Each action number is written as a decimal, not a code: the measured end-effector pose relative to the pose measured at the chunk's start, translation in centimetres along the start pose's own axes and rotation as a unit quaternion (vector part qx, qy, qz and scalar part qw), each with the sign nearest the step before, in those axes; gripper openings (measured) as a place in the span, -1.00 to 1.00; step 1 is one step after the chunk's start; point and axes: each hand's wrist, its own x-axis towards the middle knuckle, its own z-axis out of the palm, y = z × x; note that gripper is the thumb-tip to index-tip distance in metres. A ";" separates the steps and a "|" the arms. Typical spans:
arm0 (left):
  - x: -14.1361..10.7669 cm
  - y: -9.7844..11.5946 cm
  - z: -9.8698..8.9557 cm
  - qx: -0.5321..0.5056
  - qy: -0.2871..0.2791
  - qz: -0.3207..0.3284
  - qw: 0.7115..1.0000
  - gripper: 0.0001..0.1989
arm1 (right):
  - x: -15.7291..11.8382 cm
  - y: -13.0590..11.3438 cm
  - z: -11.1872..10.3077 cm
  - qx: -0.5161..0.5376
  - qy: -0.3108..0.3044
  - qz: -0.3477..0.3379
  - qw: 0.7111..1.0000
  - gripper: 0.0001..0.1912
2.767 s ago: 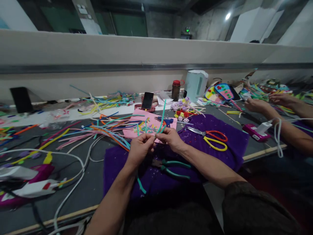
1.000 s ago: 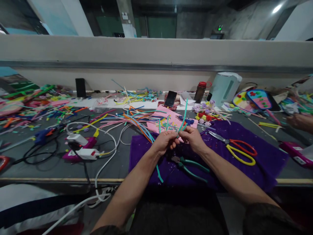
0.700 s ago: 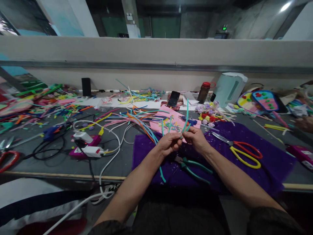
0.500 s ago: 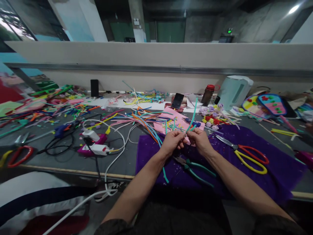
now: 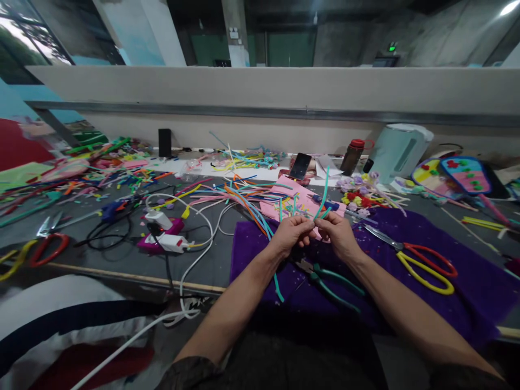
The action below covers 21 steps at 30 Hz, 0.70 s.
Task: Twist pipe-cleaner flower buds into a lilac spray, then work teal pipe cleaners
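Both hands meet over a purple cloth (image 5: 252,254), fingers pinched around a teal pipe cleaner. My left hand (image 5: 291,233) grips it from the left, and my right hand (image 5: 335,230) from the right. One length of the teal pipe cleaner (image 5: 325,189) rises above the fingertips; the part between the fingers is hidden. Another teal end (image 5: 278,288) hangs below my left wrist; whether it is the same piece I cannot tell. Green-handled pliers (image 5: 337,287) lie just below the hands. Scissors with red and yellow handles (image 5: 426,265) rest to the right.
Behind the hands, a pink sheet (image 5: 290,187) bears small cut pieces. Loose pipe cleaners (image 5: 239,195) lie left of it. A power strip (image 5: 170,241) with white cables sits left. A phone (image 5: 300,165), a bottle (image 5: 352,157) and a mint-green kettle (image 5: 400,151) stand farther back.
The whole view has shifted slightly, so things appear farther right. Both hands stay together on the teal pipe cleaner, with little visible change in their grip.
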 end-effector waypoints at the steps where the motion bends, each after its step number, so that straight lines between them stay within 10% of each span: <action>1: 0.0 0.0 0.0 -0.004 0.002 -0.002 1.000 -0.72 | 0.0 0.0 0.0 -0.002 0.002 -0.002 1.000 -0.85; 21: 0.4 0.3 -0.3 -0.064 0.018 -0.034 0.997 -0.80 | 0.2 -0.6 0.2 -0.005 -0.021 -0.009 1.000 -0.80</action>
